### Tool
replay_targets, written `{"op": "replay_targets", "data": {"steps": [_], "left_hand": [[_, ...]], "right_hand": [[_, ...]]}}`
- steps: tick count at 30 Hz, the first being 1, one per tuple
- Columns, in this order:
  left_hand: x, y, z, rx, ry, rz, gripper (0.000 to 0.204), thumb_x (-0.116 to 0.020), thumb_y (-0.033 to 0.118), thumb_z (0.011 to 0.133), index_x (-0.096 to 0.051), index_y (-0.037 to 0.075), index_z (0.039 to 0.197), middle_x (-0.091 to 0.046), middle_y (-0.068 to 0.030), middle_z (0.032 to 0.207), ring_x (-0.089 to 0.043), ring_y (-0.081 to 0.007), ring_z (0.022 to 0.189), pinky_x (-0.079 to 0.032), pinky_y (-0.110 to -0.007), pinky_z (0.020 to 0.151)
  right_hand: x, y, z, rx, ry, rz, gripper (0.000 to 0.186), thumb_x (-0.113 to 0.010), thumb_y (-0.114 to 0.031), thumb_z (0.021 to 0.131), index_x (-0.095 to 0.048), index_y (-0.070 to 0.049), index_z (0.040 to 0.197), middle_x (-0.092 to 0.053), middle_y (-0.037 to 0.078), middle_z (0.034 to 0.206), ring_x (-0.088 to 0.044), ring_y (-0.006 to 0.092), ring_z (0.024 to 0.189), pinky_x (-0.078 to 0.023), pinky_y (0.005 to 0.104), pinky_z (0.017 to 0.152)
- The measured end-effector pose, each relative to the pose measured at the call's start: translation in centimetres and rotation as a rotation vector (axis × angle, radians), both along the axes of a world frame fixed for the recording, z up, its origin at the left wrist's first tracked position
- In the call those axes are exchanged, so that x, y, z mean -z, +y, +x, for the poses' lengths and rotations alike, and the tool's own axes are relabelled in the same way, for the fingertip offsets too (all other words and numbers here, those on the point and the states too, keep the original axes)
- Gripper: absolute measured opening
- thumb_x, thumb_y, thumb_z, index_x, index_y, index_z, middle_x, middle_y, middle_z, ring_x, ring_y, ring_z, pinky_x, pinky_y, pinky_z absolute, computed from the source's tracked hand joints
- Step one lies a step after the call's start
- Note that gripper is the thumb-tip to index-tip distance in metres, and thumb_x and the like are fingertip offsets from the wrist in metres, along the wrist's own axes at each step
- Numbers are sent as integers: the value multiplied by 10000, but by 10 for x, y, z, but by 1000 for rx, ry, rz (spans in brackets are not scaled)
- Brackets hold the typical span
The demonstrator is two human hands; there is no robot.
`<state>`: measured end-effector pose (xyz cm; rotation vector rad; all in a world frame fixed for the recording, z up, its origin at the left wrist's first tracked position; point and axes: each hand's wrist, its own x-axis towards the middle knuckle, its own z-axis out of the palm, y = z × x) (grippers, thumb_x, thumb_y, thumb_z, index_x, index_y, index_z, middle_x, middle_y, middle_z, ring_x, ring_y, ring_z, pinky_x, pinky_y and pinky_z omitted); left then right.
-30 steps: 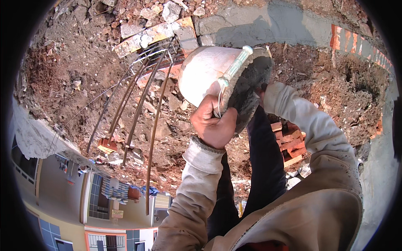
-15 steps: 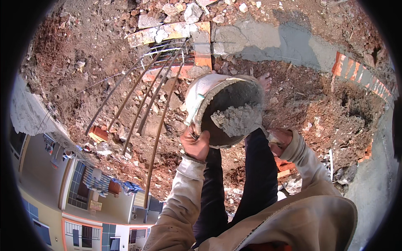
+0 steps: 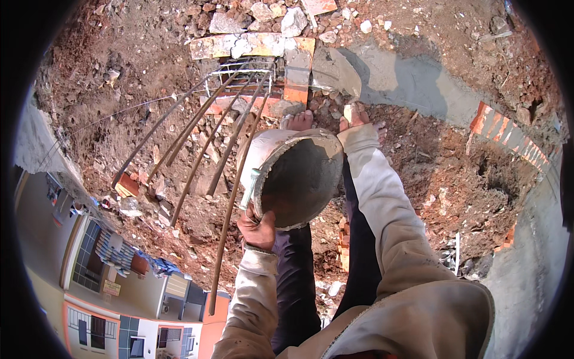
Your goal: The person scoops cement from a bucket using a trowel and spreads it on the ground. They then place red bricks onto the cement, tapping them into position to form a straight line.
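Observation:
My left hand [image 3: 258, 230] grips the near left rim of a mortar-crusted bucket [image 3: 246, 157], tilted with its mouth toward me. Grey mortar coats the inside wall, and a pale green strip [image 3: 250, 186] hangs at the rim by my fingers. Beyond the bucket my right hand [image 3: 355, 116] is stretched out to the low brick wall, its fingers curled round what looks like a trowel's pale handle [image 3: 348, 112]. The blade is hard to tell from the grey mortar. Smooth wet mortar [image 3: 406, 78] covers the wall top, with my shadow on it.
Several rusty rebar rods [image 3: 230, 206] slant toward me from a cage in a brick gap [image 3: 248, 66], close left of the bucket. My bare toes [image 3: 299, 121] show beside it. Bricks edge the wall at right [image 3: 508, 134]. Rubble and stones [image 3: 293, 23] lie beyond; houses [image 3: 119, 299] stand lower left.
My right hand has swung from beside the bucket out to the wall. The mortar lump seen in the bucket's mouth is gone from there. The bucket has shifted left and nearer, still in my left hand.

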<state>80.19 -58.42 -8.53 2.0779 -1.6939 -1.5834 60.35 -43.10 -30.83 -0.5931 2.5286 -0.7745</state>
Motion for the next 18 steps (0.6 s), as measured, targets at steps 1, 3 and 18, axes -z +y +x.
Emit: {"op": "replay_targets", "data": {"steps": [1, 3, 18], "left_hand": [[2, -4, 2, 32, 5, 7, 212, -546, -50, 676, -635, 4, 861, -624, 0, 720, -524, -68, 624, -445, -233, 584], [-4, -6, 13, 76, -10, 24, 206, -548, -47, 692, -635, 0, 872, -622, 1, 724, -521, -63, 633, -447, -235, 590], [-6, -3, 17, -8, -62, 97, 206, -573, -24, 676, -630, 4, 872, -604, 0, 699, -514, -75, 641, -444, -249, 612]], "right_hand": [[8, -5, 3, 49, -24, -72, 472, -613, -246, 844, -507, -72, 1270, -615, 205, 1100, -602, 375, 1009, -488, 435, 869], [22, 2, 3, 2, -132, -6, 490, -599, -270, 854, -492, -80, 1292, -616, 209, 1087, -608, 384, 991, -499, 449, 841], [37, -47, -126, -787, -162, 681, 408, -571, -319, 844, -592, -137, 1209, -665, 172, 978, -636, 361, 874, -506, 439, 785]]}}
